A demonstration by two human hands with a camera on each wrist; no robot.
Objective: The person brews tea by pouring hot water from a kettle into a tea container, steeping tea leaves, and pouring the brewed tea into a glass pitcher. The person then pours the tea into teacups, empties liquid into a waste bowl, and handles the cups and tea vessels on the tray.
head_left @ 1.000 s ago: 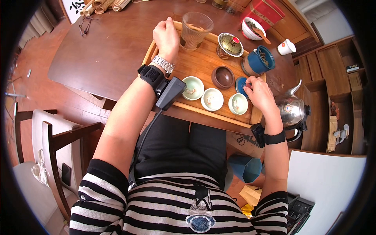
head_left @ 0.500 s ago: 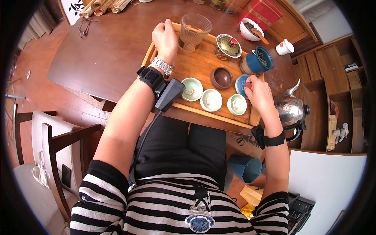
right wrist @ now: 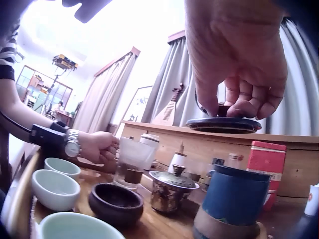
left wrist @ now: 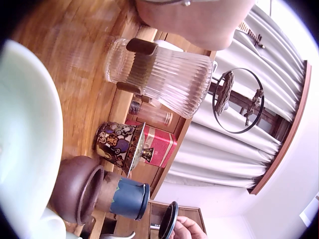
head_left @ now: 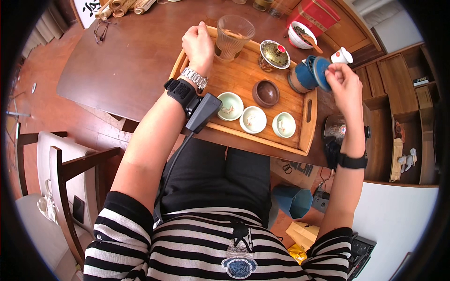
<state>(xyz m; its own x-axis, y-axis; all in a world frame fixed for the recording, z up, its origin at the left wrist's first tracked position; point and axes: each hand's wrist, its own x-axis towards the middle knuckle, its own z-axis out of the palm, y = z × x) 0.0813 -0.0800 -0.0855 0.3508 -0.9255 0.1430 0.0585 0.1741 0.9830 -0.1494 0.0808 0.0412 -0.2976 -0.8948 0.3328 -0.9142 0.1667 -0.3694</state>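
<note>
The right hand (head_left: 345, 86) pinches the knob of a round blue lid (head_left: 321, 74), held in the air beside the blue cup (head_left: 303, 77). In the right wrist view the lid (right wrist: 224, 125) hangs level above the blue cup (right wrist: 236, 194), apart from it. The left hand (head_left: 198, 47) lies at the left end of the wooden tray (head_left: 257, 139), near the ribbed glass (head_left: 233, 40), with fingers curled; whether it grips the tray rim is hidden. A brown bowl (head_left: 266, 92) and three pale cups, one of them in the middle (head_left: 253, 120), stand on the tray.
A lidded patterned bowl (head_left: 274, 55) stands at the tray's back. Beyond the tray are a white bowl of leaves (head_left: 300, 35), a red box (head_left: 313, 18) and a white cup (head_left: 341, 55). A metal kettle (head_left: 335, 127) is partly behind the right forearm.
The right hand has lifted the blue lid off the tray's right end and carried it up and right, beside the blue cup. The left hand has hardly moved.
</note>
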